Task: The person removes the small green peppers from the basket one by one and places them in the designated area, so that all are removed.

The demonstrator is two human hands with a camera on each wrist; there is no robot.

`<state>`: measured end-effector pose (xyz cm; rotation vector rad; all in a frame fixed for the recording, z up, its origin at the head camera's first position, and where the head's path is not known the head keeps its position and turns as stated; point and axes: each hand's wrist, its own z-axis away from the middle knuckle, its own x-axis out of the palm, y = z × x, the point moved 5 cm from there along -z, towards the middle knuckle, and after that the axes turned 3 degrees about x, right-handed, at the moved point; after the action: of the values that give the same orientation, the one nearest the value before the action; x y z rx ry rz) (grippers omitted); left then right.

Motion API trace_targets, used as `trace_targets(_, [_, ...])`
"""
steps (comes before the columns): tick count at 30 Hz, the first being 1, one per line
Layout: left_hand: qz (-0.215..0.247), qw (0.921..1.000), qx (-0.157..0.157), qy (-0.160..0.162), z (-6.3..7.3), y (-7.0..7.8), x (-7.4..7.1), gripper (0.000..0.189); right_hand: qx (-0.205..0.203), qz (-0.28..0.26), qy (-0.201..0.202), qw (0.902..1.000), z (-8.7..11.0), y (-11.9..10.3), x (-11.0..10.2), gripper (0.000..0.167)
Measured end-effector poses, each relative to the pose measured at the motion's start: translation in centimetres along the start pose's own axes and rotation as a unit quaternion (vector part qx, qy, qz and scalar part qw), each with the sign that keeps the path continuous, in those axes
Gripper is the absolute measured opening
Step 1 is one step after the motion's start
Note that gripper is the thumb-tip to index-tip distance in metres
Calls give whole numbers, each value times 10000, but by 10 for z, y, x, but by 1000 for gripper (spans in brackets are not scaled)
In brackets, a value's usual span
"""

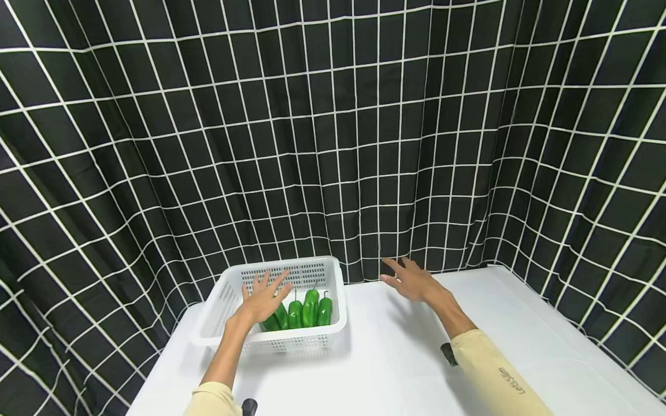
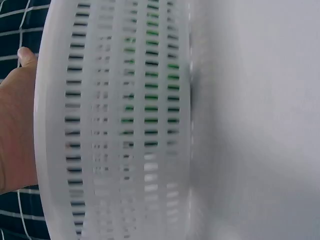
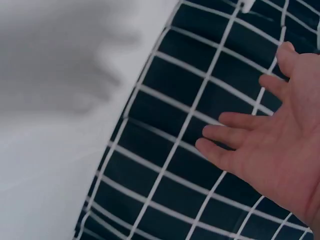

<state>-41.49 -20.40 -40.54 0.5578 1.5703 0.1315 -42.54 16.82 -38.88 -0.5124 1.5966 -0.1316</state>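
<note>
Over the white perforated basket (image 1: 340, 289) my left hand (image 1: 260, 303) hovers with its fingers spread, holding nothing. Several green peppers (image 1: 310, 309) with stems lie inside that basket, some partly hidden behind the hand. In the left wrist view the basket's slotted wall (image 2: 115, 150) covers most of the hand (image 2: 17, 120), and green shows through the slots. My right hand (image 1: 413, 281) is raised above the white tabletop, well to the right of the basket. Its fingers are spread and loosely straight, with nothing in the palm, as the right wrist view shows of the hand (image 3: 275, 135).
The basket stands on the left part of a white-covered table (image 1: 385, 358). A black curtain with a white grid (image 1: 364, 144) hangs behind the table and along both sides. A dark wrist device (image 1: 448, 353) sits under the right sleeve, another (image 1: 250, 407) by the left sleeve.
</note>
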Motion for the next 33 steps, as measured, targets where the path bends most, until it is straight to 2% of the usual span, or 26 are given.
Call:
trace_targets(5, [-41, 9993, -82, -364, 19, -22, -20, 70, -477, -102, 222, 9986, -15, -39, 3, 57])
trace_targets(10, [101, 9934, 377, -1076, 37, -29, -37, 82, -1194, -157, 471, 9916, -23, -85, 11, 49])
trace_targets(13, [241, 9861, 456, -1577, 48, -33, -40, 96, -1654, -40, 554, 9847, -26, -111, 22, 46])
trace_targets(15, [291, 9818, 386, -1836, 55, -35, -40, 103, -1937, 70, 568, 9794, -28, -126, 31, 43])
trace_targets(19, [238, 9796, 274, -1977, 63, -41, -40, 103, -2211, 400, 429, 9735, -32, -147, 51, 38])
trace_targets(23, [348, 9787, 235, -2010, 68, -49, -37, 87, -2009, 773, 198, 9764, -31, -158, 70, 34])
trace_targets(26, [476, 9762, 232, -2103, 69, -53, -32, 76, -1677, 1263, 154, 9776, -29, -161, 83, 27])
trace_targets(28, [514, 9755, 220, -2126, 69, -54, -29, 73, -1479, 1700, 175, 9741, -29, -163, 91, 23])
trace_targets(33, [523, 9769, 146, -2066, 69, -56, -25, 59, -1077, 2453, 184, 9633, -30, -162, 105, 35])
